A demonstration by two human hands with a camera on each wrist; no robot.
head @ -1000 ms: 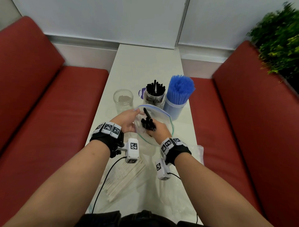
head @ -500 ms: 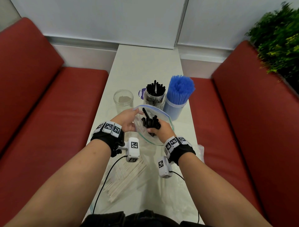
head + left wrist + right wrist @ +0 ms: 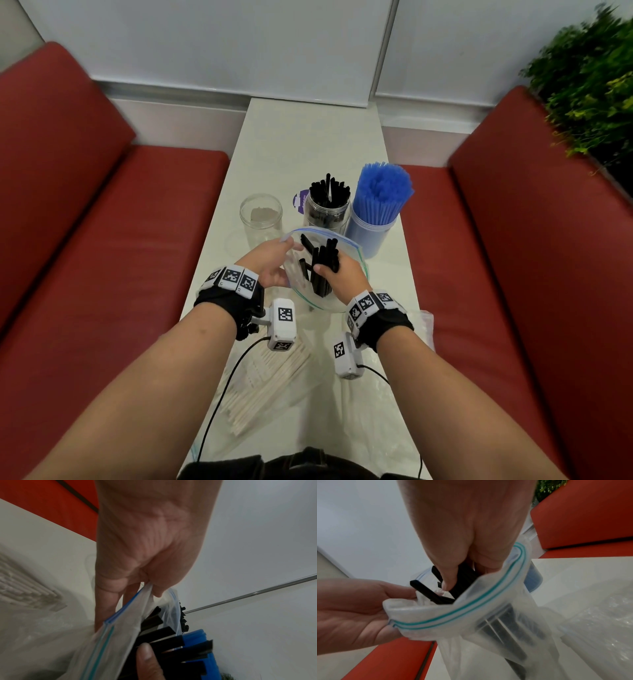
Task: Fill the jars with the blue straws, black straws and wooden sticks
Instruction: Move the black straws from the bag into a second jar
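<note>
A clear zip bag (image 3: 352,255) with a blue-green seal stands open above the table. My left hand (image 3: 274,262) pinches its left rim (image 3: 126,608). My right hand (image 3: 337,270) is inside the bag mouth and grips a bunch of black straws (image 3: 322,265), which stick up out of the opening (image 3: 465,573). Behind the bag stand three jars: an empty clear jar (image 3: 261,219), a jar of black straws (image 3: 328,202) and a jar packed with blue straws (image 3: 378,202). Wooden sticks (image 3: 263,383) lie in a clear bag near the front of the table.
The narrow white table (image 3: 308,137) runs between two red benches (image 3: 102,222). A crumpled empty plastic bag (image 3: 421,325) lies at the table's right edge. A green plant (image 3: 589,85) stands at the far right. Cables hang from both wrist cameras.
My right hand has drawn the bunch of black straws upward, so more of them show above the bag mouth. The left hand kept its hold on the rim.
</note>
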